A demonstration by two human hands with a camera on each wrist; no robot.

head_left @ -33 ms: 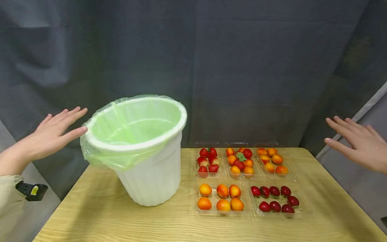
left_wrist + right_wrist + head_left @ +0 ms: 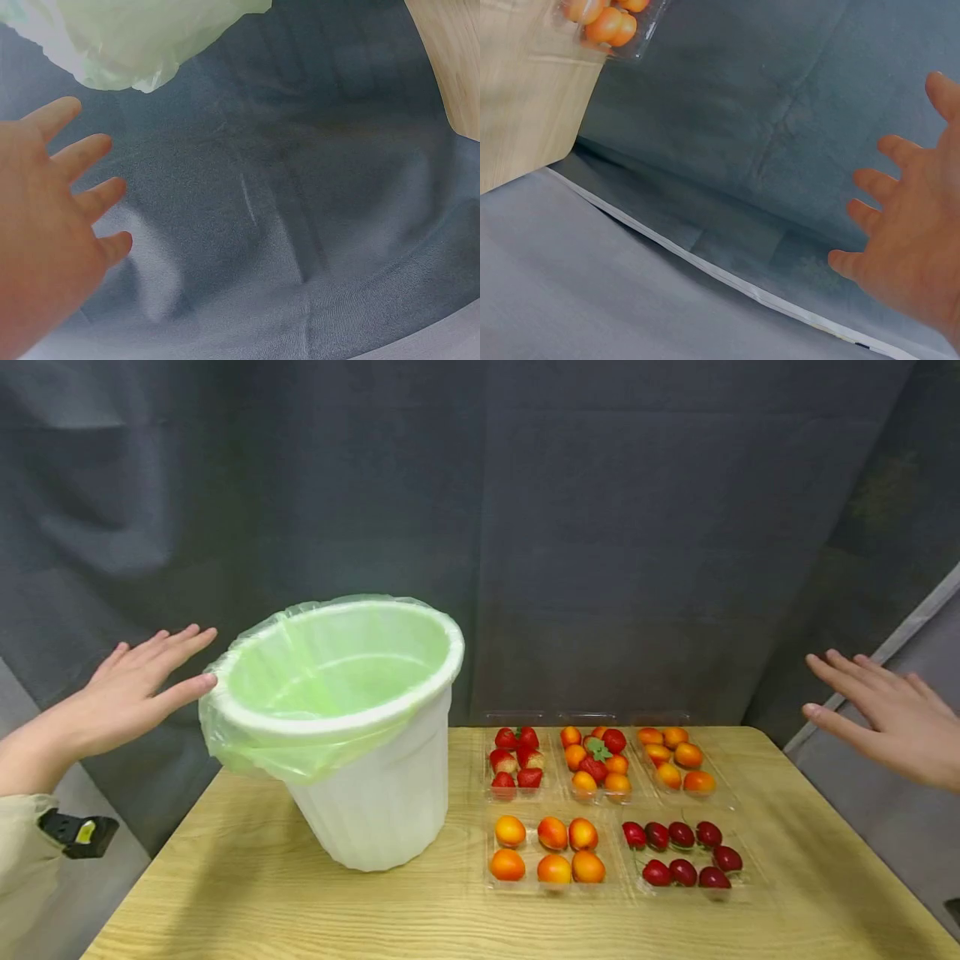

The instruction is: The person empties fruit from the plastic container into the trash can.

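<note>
five clear fruit trays point(image 2: 611, 810) sit on the right half of the wooden table point(image 2: 247, 902), the front ones near the table's front edge. the white bin point(image 2: 375, 793) with its green liner point(image 2: 247, 752) stands left of them. the left hand point(image 2: 131, 693) hovers flat, fingers spread, thumb tip just at the bin's rim, holding nothing. the right hand point(image 2: 892, 718) hovers spread and empty beyond the table's right edge, well apart from the trays.
</note>
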